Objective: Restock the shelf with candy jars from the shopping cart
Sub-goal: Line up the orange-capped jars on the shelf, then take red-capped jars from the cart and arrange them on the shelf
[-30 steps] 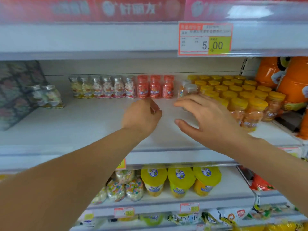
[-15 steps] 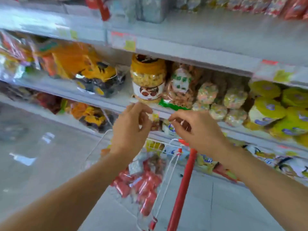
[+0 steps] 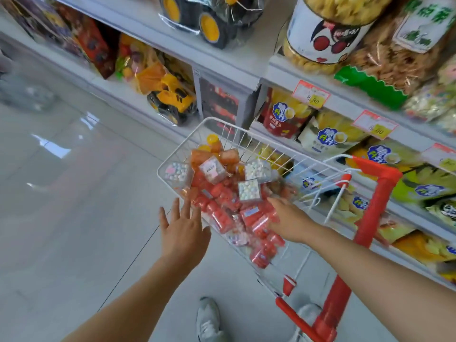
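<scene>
The left hand point(image 3: 183, 230) is held open, fingers spread, just beside the rim of the shopping cart point(image 3: 246, 129), seemingly ready for a pick, while the right hand point(image 3: 290, 218) is set among the candy jars point(image 3: 223, 202) heaped under it, though whether one is gripped cannot be told.

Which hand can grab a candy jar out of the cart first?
Probably the right hand: it is inside the shopping cart, low over the red candy jars. The left hand is open and mostly outside the cart's rim, above the floor, so it has further to go.
</scene>
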`<state>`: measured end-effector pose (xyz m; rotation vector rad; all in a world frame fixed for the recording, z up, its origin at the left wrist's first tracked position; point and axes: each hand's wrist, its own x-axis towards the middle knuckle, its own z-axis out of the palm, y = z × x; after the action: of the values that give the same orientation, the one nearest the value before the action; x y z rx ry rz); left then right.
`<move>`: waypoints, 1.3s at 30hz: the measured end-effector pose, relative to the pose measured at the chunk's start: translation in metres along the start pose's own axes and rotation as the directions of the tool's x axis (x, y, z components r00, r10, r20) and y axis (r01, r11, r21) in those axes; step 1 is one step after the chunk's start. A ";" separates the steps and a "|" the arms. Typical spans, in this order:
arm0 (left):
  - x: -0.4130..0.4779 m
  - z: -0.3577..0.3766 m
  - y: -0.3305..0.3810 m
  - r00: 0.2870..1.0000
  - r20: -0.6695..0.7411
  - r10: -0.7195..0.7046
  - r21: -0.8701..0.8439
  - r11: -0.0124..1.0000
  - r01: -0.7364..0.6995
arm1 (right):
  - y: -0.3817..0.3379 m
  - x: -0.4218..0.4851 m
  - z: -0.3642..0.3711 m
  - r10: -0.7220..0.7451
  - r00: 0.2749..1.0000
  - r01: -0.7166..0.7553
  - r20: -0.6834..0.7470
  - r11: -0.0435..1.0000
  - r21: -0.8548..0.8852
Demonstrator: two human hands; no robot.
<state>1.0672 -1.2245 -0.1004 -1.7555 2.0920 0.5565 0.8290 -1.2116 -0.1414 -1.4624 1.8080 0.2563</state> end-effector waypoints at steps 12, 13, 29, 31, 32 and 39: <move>0.001 0.013 -0.003 0.978 -0.170 0.119 -0.145 0.979 -0.144 | -0.011 0.002 -0.012 -0.023 0.989 0.038 -0.145 0.994 0.100; 0.002 0.012 0.002 0.966 -0.192 0.175 -0.165 0.964 -0.208 | -0.016 -0.001 -0.019 -0.048 0.987 0.076 -0.155 0.980 0.185; 0.012 0.017 0.021 0.981 -0.179 0.075 -0.441 0.885 -0.148 | -0.006 -0.014 0.001 -0.026 0.984 0.038 0.178 0.997 -0.066; 0.011 0.017 0.020 0.984 -0.158 0.078 -0.433 0.891 -0.140 | -0.003 -0.013 0.016 -0.018 0.983 0.064 0.184 0.967 -0.245; 0.011 0.017 0.020 0.985 -0.155 0.079 -0.439 0.887 -0.141 | -0.004 -0.013 0.019 -0.019 0.986 0.064 0.163 0.959 -0.278; 0.003 0.003 0.031 0.992 -0.118 0.043 -0.590 0.801 -0.104 | -0.011 -0.029 -0.009 -0.164 0.986 0.162 -0.009 0.979 -0.122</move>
<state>1.0364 -1.2209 -0.1020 -2.0536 2.2103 1.2965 0.8357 -1.1986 -0.1124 -1.6940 1.7006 0.2740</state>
